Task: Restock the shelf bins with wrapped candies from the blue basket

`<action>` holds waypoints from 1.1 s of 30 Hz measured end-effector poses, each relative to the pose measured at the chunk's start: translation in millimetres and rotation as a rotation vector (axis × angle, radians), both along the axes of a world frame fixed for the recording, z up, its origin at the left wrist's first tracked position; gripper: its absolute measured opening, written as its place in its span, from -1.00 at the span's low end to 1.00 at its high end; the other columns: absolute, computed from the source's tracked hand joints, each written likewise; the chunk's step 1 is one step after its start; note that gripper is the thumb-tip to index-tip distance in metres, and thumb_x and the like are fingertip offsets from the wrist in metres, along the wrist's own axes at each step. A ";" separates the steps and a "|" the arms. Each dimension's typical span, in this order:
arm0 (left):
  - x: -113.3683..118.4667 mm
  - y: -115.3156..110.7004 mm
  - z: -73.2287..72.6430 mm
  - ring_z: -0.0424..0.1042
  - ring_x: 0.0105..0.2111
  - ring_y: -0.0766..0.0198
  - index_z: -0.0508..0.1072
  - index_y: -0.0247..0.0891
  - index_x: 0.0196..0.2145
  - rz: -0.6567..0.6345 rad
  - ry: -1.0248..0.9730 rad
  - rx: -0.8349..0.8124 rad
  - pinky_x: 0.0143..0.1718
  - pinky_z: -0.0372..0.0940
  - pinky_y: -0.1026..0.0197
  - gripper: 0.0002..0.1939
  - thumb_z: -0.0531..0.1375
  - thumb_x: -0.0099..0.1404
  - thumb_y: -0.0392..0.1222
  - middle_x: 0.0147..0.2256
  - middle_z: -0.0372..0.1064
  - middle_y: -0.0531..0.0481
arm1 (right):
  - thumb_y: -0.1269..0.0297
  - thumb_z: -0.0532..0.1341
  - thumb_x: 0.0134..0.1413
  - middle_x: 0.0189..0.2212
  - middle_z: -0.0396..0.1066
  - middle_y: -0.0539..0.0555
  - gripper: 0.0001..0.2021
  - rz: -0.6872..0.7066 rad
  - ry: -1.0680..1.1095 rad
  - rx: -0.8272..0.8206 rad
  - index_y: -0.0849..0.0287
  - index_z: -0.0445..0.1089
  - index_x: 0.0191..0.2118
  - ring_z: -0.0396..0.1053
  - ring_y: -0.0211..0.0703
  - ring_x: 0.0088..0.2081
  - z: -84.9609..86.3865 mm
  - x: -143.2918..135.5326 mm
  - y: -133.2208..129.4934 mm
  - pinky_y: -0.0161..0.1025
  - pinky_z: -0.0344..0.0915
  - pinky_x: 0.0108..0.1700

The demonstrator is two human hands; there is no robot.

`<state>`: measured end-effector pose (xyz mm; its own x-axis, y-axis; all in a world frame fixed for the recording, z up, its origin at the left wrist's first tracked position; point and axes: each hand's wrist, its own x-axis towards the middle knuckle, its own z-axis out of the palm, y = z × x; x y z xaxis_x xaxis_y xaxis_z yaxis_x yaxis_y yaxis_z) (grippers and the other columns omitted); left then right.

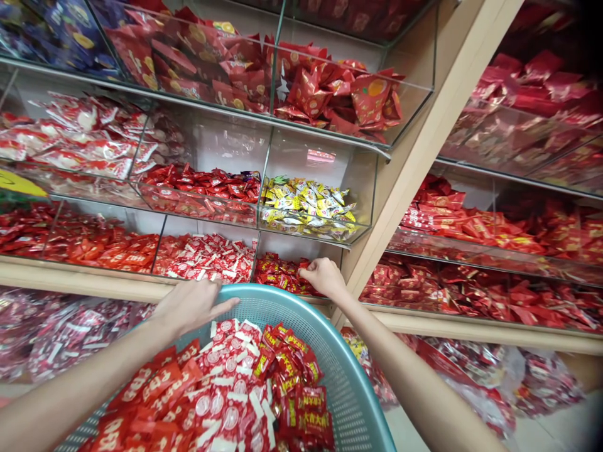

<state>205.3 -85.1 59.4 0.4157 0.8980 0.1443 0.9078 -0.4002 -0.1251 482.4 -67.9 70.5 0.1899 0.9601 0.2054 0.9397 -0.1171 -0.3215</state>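
A teal plastic basket [351,348] with perforated walls fills the lower middle of the view. My left hand [191,304] is closed over its far rim, with the thumb inside. In the basket lie orange-red packets [162,380], red-and-white wrapped candies [230,402] and shiny red candies with yellow print [308,414]. My right hand [325,277] reaches over the front of a low shelf bin, its fingers pinched together at the red-wrapped candies [277,271] there. A bit of red wrapper shows at the fingertips; the rest of the grip is hidden.
Clear-fronted bins of wrapped sweets line the shelves, including yellow-and-white candies [306,204] above my right hand. A wooden upright [414,150] slants between two shelf sections. Bagged sweets [475,376] lie beneath the lowest wooden ledge [452,329].
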 end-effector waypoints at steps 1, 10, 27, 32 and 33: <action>-0.2 0.0 0.2 0.48 -0.41 -0.13 0.42 -0.34 -0.29 0.003 -0.004 -0.005 -0.43 0.26 0.04 -0.30 -0.24 0.23 0.30 -0.43 0.48 -0.29 | 0.08 0.14 -0.03 -0.44 0.48 0.11 -0.74 0.007 0.013 0.036 0.17 0.44 -0.44 0.42 -0.14 -0.34 2.5 2.2 -3.9 -0.32 0.13 -0.40; 0.3 3.0 -3.8 0.48 -0.42 -0.14 0.41 -0.33 -0.29 -0.005 -0.001 0.016 -0.44 0.26 0.02 -0.30 -0.25 0.23 0.31 -0.45 0.47 -0.26 | 0.17 0.18 -0.14 -0.65 0.32 -0.02 -0.82 0.285 0.038 -0.040 0.17 0.35 -0.58 0.22 -0.28 -0.56 32.6 -5.1 -79.6 -0.33 0.00 -0.52; -0.8 3.7 -5.2 0.48 -0.42 -0.06 0.39 -0.32 -0.29 -0.016 0.007 0.050 -0.45 0.25 0.09 -0.30 -0.27 0.23 0.31 -0.44 0.47 -0.24 | -0.03 0.20 -0.07 -0.48 0.44 0.10 -0.67 0.382 -0.249 -0.298 0.17 0.46 -0.45 0.37 -0.10 -0.40 20.4 -31.4 -103.4 -0.25 0.13 -0.44; 1.0 1.3 -1.5 0.47 -0.41 -0.08 0.41 -0.35 -0.26 -0.013 -0.002 0.030 -0.44 0.25 0.07 -0.32 -0.22 0.24 0.28 -0.44 0.47 -0.29 | 0.05 0.10 0.10 -0.44 0.46 0.15 -0.67 0.241 -0.287 -0.153 0.18 0.45 -0.42 0.41 -0.08 -0.36 35.4 -16.3 -76.1 -0.25 0.15 -0.42; 1.2 0.7 -0.9 0.47 -0.41 -0.09 0.41 -0.36 -0.26 -0.012 0.000 0.028 -0.43 0.26 0.06 -0.32 -0.22 0.24 0.28 -0.43 0.47 -0.30 | 0.10 0.09 0.12 -0.39 0.47 0.18 -0.70 0.208 -0.320 -0.135 0.19 0.46 -0.39 0.42 -0.05 -0.32 36.7 -13.7 -68.3 -0.24 0.18 -0.39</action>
